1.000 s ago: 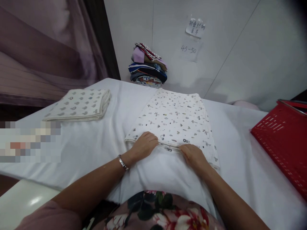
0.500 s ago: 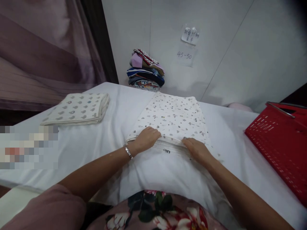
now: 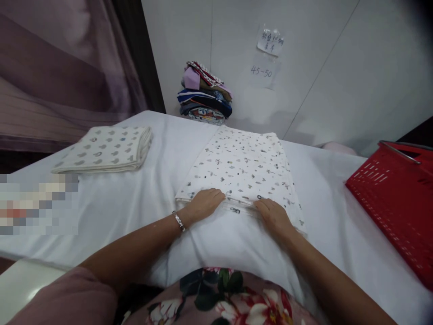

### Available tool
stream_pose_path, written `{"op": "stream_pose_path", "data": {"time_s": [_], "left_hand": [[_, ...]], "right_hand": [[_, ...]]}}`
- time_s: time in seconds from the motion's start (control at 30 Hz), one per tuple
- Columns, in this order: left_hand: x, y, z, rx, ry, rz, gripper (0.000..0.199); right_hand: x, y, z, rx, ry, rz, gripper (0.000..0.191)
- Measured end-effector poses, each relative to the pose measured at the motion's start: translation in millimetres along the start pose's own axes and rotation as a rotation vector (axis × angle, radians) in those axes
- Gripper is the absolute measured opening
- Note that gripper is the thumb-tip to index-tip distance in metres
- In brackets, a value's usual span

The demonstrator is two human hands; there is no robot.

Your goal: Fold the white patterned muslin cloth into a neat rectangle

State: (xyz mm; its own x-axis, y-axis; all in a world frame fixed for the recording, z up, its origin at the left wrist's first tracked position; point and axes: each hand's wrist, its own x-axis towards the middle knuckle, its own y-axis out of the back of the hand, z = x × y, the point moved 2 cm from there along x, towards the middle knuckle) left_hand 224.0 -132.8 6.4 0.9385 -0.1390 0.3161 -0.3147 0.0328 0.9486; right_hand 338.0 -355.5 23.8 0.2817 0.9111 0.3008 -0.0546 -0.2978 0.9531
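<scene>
A white cloth (image 3: 243,167) with a small print of grey and dark motifs lies folded in front of me. Its near edge is under both hands. My left hand (image 3: 207,201) grips that edge left of centre, fingers together on top and thumb out of sight. To its right, my right hand (image 3: 272,214) is closed on the same edge, its fingers bent over the top. Between them the edge shows stacked layers, with a strip of the lower layer on the near side.
A folded cream cloth (image 3: 104,149) with grey shapes lies on the white-covered table (image 3: 162,149) at left. A pile of folded fabrics (image 3: 205,95) stands at the back by the wall. A red perforated basket (image 3: 395,203) with a metal handle is at right.
The cloth's near edge has come down and toward me, flatter over the lower layer. Both hands have moved slightly nearer with it, and the right hand has shifted a little left.
</scene>
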Motion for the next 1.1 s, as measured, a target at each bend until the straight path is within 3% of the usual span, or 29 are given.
{"op": "stream_pose_path", "data": {"time_s": [0.37, 0.5, 0.67, 0.83, 0.97, 1.1], "left_hand": [[0.0, -0.3, 3.1, 0.003, -0.125, -0.015, 0.017], [1.3, 6.0, 0.9, 0.053, -0.172, -0.001, 0.016], [11.4, 18.2, -4.7, 0.136, -0.145, 0.099, 0.020], [4.4, 12.5, 4.0, 0.151, -0.309, 0.030, 0.015], [-1.9, 11.3, 10.4, 0.158, -0.309, 0.009, 0.014], [-2.7, 13.0, 14.0, 0.174, -0.292, -0.012, 0.015]], "right_hand": [[-4.8, -6.5, -1.7, 0.068, 0.035, -0.082, 0.021], [-2.8, -2.9, 2.5, 0.089, 0.037, -0.003, 0.023], [4.5, 3.0, 9.0, -0.007, -0.029, 0.155, 0.030], [-4.4, -13.6, 0.7, -0.045, 0.108, 0.034, 0.022], [-9.7, -19.1, -4.9, -0.033, 0.133, 0.055, 0.021], [-6.6, -12.7, -8.4, -0.068, 0.140, -0.019, 0.020]]}}
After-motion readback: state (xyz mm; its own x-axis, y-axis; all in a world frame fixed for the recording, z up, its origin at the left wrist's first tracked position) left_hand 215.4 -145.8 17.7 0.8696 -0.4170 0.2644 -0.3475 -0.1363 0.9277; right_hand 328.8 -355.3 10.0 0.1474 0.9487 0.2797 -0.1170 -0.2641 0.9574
